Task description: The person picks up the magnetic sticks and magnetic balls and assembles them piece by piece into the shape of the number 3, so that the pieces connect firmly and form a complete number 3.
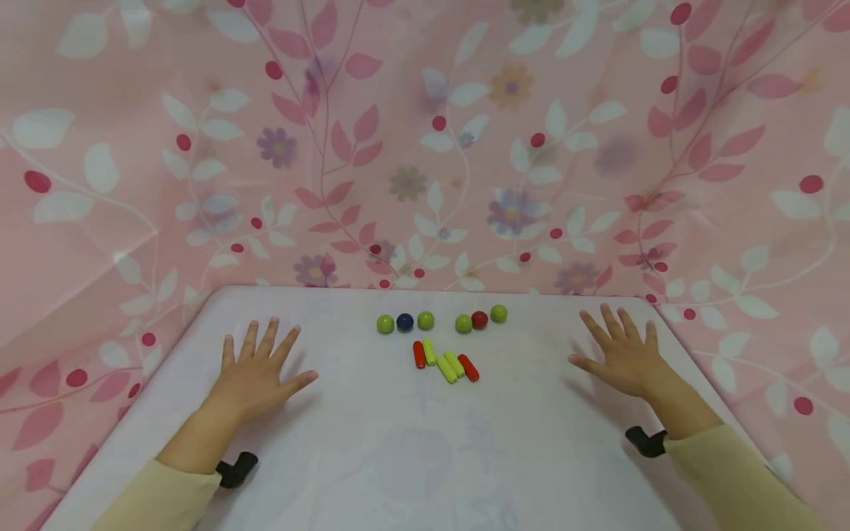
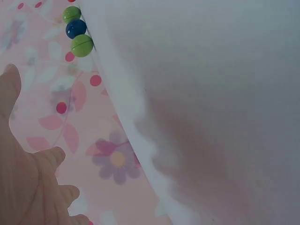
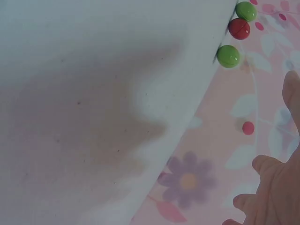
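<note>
My left hand [image 1: 251, 380] hovers over the left side of the white table, palm down with fingers spread, holding nothing. On the right side my right hand [image 1: 624, 358] is spread the same way, also holding nothing. Between them, toward the back, sits a row of small balls: a green ball [image 1: 385, 324], a dark blue ball [image 1: 405, 322] and another green ball [image 1: 426, 320], then a green ball [image 1: 463, 323], a red ball [image 1: 479, 319] and a green ball [image 1: 499, 313]. In front lie short sticks, including a red stick [image 1: 419, 355], a yellow-green stick [image 1: 447, 369] and a second red stick [image 1: 468, 368].
The white tabletop [image 1: 398, 457] ends at a back edge just behind the balls. A pink floral cloth [image 1: 412, 147] hangs behind and at both sides. Black wrist mounts [image 1: 237, 470] show at both sleeves.
</note>
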{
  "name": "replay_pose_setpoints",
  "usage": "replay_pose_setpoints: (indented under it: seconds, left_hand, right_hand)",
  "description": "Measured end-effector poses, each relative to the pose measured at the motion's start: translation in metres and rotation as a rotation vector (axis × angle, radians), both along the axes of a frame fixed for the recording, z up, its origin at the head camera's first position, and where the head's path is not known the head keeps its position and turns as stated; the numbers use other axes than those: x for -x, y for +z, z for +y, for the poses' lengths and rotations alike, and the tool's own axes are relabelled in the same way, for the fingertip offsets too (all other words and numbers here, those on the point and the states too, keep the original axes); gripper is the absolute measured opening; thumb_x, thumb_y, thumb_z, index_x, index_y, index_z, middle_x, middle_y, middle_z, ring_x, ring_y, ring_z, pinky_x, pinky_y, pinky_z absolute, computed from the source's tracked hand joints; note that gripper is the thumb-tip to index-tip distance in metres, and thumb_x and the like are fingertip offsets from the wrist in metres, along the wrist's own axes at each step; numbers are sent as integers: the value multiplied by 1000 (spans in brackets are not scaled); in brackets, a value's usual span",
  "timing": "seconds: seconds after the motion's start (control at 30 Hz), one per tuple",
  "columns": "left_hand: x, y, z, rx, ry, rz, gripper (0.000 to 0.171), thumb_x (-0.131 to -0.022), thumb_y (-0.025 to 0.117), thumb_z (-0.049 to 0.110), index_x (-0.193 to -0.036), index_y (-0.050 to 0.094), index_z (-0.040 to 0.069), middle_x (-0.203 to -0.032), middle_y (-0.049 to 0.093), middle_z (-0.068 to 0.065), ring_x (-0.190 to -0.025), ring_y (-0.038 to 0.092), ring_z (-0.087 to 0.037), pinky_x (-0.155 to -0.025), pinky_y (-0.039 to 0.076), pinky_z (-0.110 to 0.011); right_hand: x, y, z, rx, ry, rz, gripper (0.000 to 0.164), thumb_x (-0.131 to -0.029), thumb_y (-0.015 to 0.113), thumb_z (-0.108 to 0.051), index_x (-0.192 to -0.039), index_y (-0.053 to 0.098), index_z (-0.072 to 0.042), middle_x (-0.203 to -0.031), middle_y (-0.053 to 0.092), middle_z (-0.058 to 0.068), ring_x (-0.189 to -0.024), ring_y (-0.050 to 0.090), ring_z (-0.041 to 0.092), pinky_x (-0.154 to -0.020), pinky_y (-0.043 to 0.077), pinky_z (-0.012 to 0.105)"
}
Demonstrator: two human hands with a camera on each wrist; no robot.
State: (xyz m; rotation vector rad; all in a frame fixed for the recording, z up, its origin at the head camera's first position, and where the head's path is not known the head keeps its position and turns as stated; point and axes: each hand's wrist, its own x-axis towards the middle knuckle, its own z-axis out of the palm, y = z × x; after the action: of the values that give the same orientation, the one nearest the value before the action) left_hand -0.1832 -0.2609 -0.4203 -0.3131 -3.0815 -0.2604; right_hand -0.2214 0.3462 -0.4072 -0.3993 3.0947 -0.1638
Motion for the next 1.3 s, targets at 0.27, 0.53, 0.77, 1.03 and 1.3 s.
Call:
replay_pose_setpoints:
  seconds: [0.27, 0.53, 0.77, 1.03, 1.3]
  left_hand:
    - [4, 3, 10, -2, -4, 4, 97, -91, 40, 79, -161, 20, 14, -164, 6, -27, -147, -5, -52, -107, -16, -71]
    - [11, 3, 24, -28, -23, -5, 99, -90, 40, 79, -161, 19, 13, -164, 4, -26, -147, -5, -52, -107, -16, -71]
    - [19, 4, 36, -42, -26, 5, 98, -90, 41, 79, -160, 21, 14, -164, 5, -25, -148, -4, -51, -109, -12, -70]
    - [32, -2, 52, -36, -43, 3, 98, -89, 38, 81, -161, 20, 17, -165, 4, -23, -149, -5, -49, -110, -11, -69]
    - [40, -9, 70, -22, -73, -5, 99, -88, 38, 82, -161, 21, 18, -166, 6, -21, -149, -3, -48, -112, -8, -67]
  right_hand:
    - [5, 2, -12, 10, 3, 13, 94, -94, 48, -69, -162, 11, -16, -163, 2, 27, -147, -1, 52, -104, -11, 77]
    - [10, 5, -26, 30, 21, -10, 94, -93, 47, -70, -162, 11, -16, -164, -1, 26, -147, -4, 52, -104, -16, 75]
    - [19, 1, -31, 45, 24, -6, 93, -94, 46, -70, -162, 12, -16, -164, -1, 25, -147, -2, 53, -104, -14, 75]
    - [28, -4, -41, 63, 34, -22, 92, -95, 45, -70, -162, 11, -18, -164, 1, 26, -148, -4, 51, -105, -12, 76]
    - [36, -9, -54, 77, 40, -37, 90, -95, 44, -70, -162, 14, -17, -164, 4, 26, -148, 0, 51, -107, -8, 75]
